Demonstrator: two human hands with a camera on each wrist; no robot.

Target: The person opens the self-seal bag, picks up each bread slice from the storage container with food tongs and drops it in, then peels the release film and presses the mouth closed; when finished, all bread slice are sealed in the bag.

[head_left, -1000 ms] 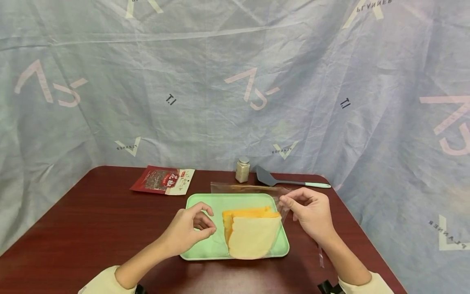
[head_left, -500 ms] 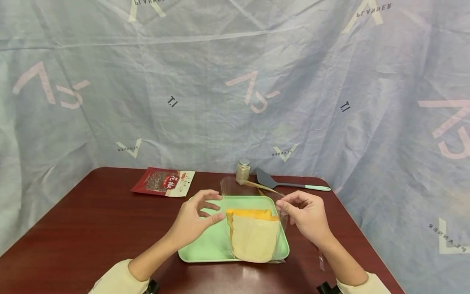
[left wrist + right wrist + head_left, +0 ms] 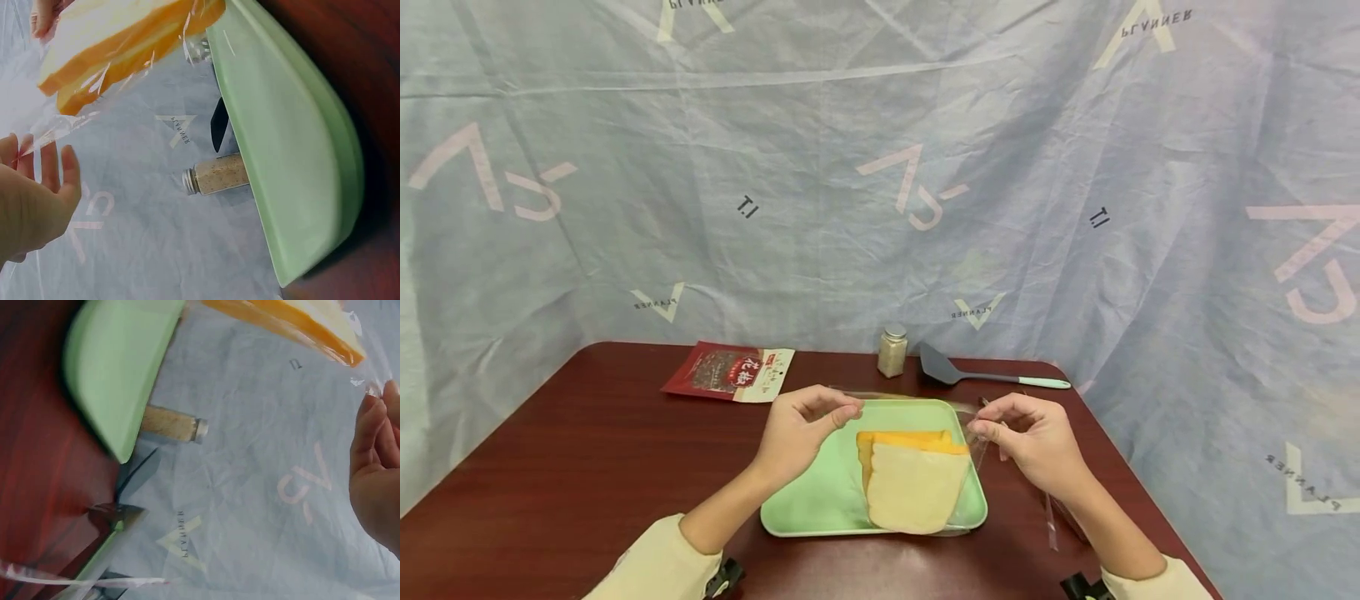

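Two slices of bread [image 3: 917, 492] with orange crusts stand in a clear plastic bag [image 3: 72, 125], over the right half of a light green tray [image 3: 808, 500]. My left hand [image 3: 793, 433] pinches the left side of the bag's upper edge between thumb and fingers. At the right side, the thumb and forefinger of my right hand [image 3: 1033, 437] pinch the same bag. Its film stretches between both hands above the bread. In the left wrist view the left hand [image 3: 37, 209] is partly cut off, and the thumb is mostly hidden.
Behind the tray stands a small glass jar [image 3: 892, 354] with a metal lid. A grey spatula [image 3: 943, 367] with a pale green handle end lies to its right. Farther left is a red spice packet [image 3: 726, 371]. A clear plastic strip [image 3: 1051, 525] hangs by the right forearm.
My left hand, earlier spread apart from the bag, has moved up and its fingers have closed on the bag's edge. The right hand keeps its pinch, almost in place.
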